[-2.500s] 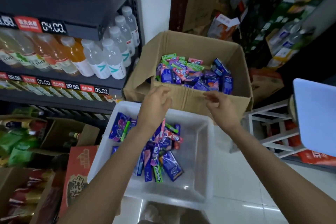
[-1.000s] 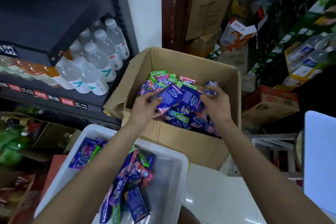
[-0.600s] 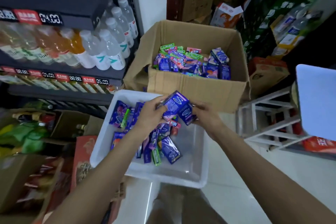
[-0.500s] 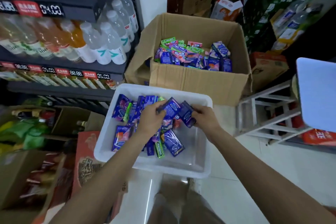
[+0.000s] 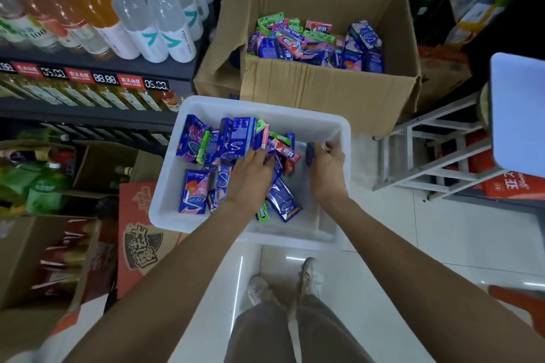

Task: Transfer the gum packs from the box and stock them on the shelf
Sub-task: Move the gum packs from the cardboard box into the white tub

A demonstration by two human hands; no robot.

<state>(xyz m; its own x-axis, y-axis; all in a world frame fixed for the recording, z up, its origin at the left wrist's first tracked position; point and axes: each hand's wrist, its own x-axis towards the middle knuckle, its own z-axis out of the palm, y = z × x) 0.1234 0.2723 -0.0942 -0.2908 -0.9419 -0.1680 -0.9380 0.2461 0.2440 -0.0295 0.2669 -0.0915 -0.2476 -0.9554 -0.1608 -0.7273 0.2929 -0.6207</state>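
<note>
Both hands are inside the white tub [image 5: 339,129]: left hand [image 5: 250,177] flat, fingers spread on gum packs [image 5: 236,141]; right hand [image 5: 327,168] pinching a dark pack [image 5: 310,153]. Risk: packs piled against the tub's left wall may spill over.

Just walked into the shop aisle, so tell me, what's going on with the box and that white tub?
A person is moving gum packs out of the cardboard box into a white plastic tub on the floor by the drinks shelf. Both hands are down in the tub: the left hand rests on the pile of gum packs, and the right hand holds a dark blue pack at its fingertips. Many packs remain in the box.
</note>
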